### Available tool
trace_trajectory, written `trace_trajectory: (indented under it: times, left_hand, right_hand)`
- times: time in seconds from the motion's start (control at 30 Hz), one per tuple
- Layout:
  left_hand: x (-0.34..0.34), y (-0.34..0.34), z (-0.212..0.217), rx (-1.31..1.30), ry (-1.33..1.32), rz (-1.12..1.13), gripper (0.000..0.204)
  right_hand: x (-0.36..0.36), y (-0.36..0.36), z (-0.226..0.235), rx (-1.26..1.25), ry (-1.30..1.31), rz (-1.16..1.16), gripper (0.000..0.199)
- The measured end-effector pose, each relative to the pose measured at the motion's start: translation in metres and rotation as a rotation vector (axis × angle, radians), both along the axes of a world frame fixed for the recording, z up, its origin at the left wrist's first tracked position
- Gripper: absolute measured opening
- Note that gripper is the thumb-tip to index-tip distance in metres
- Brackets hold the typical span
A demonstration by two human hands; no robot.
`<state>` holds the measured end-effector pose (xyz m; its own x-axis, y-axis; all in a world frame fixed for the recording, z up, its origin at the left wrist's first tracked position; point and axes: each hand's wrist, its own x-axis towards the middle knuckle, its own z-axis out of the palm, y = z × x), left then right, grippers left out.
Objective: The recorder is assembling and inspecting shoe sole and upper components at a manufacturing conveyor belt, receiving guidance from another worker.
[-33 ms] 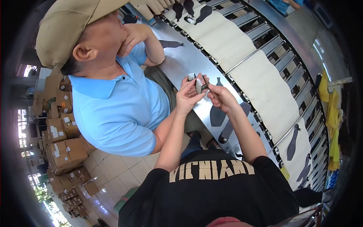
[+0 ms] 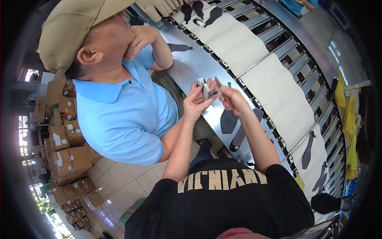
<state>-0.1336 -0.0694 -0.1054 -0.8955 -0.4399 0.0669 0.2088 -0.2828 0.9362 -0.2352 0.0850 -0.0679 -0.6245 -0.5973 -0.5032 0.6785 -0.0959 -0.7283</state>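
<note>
My left hand (image 2: 194,104) is raised over the bench's edge, its fingers closed round a small rounded silvery metal piece (image 2: 206,92). A small black-and-white item (image 2: 201,82) shows at its fingertips; I cannot make out its kind. Just to the right, my right hand (image 2: 235,100) pinches a thin brownish, stick-like piece (image 2: 218,82), blurred by motion and apart from the metal piece. Below the hands, a dark paddle-shaped flat piece (image 2: 229,121) lies on the metal bench (image 2: 205,63). A longer dark strip-like piece (image 2: 243,134) lies next to it.
Close at my left, a person in a blue shirt (image 2: 123,115) rests a hand at the chin. Beyond the bench runs a roller conveyor (image 2: 284,40) with a cream cloth (image 2: 278,83) bearing several dark flat pieces (image 2: 308,152). Cardboard boxes (image 2: 69,161) are stacked far left.
My right hand's thin piece has come slightly away from the metal piece, which has turned a little in my left hand. A dark flat piece at the lower right has come further into view.
</note>
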Motion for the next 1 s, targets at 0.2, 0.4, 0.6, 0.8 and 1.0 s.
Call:
trace_trajectory:
  times: [0.2,0.4,0.6,0.8,1.0]
  left_hand:
    - [0.041,0.008,0.02,0.511,-0.105,-0.069,0.055]
    - [0.074,0.039,0.004,0.585,-0.354,-0.216,0.06]
    - [0.103,0.046,-0.007,0.659,-0.442,-0.226,0.045]
    - [0.085,0.039,-0.006,0.41,-0.434,-0.299,0.037]
    - [0.073,0.021,-0.024,0.314,-0.401,-0.234,0.044]
  right_hand:
    - [-0.083,-0.051,-0.05,0.608,1.064,-0.162,0.024]
    - [-0.109,-0.1,-0.105,0.928,1.454,-0.08,0.025]
    - [-0.09,-0.103,-0.082,0.847,1.172,0.264,0.034]
    - [-0.069,0.027,-0.1,1.045,0.988,0.091,0.038]
    - [0.018,0.015,-0.086,1.223,1.035,0.209,0.077]
